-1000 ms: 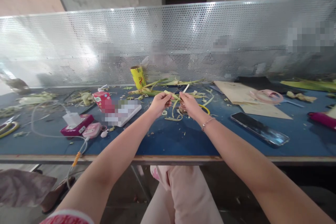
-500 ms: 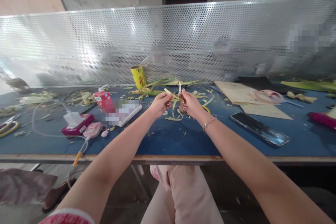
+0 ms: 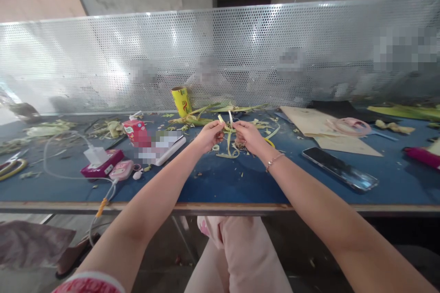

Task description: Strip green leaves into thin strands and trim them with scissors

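Observation:
Above the blue table, my left hand is closed in a pinch on a pale green strip of corn husk, whose end sticks up past the fingers. Close by on its right, my right hand pinches another whitish husk strip that points upward. The strips seem to meet between the two hands, but fingers hide the crossing. Loose husk ends hang or lie just below. Behind both hands lie longer green husk leaves.
A yellow cardboard tube stands at the back before a perforated metal screen. To the left are a red drink carton, a tissue pack and scissors. At right lie a phone and brown paper.
The upright strip at my right hand has tipped left and its tip sits lower. My right fingers have shifted slightly left, nearer my left hand. The left hand has hardly moved.

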A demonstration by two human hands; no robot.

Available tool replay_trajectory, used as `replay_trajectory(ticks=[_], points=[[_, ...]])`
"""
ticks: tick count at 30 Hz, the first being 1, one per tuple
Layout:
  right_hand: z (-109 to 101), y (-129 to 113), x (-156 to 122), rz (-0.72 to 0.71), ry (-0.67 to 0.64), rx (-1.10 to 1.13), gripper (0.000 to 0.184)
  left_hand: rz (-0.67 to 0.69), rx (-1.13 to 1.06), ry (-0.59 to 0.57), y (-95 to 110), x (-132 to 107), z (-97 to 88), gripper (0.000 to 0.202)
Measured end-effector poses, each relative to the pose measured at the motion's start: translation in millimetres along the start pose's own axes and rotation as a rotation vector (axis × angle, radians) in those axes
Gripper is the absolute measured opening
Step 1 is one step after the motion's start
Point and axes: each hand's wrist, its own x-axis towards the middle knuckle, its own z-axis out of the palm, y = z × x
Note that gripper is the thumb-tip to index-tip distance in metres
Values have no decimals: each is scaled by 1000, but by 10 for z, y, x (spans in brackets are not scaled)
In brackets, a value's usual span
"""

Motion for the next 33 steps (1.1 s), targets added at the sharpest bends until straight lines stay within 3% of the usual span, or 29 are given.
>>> replay_trajectory(ticks=[7,18,24,28,33], points=[[17,-31,-4,66,9,-18,23,247,494,-56,-22,-17,24,31],[17,-23,-9,372,-169,169,30,241,564,196,36,-73,122,25],[20,-35,-27,291,-139,148,26,250,628,277,25,-70,94,24],[28,-34,-49,202,-177,95,34,225,649,245,4,-72,96,25],[29,-17,-49,197,-159,43,35,237,652,222,9,-95,108,29]])
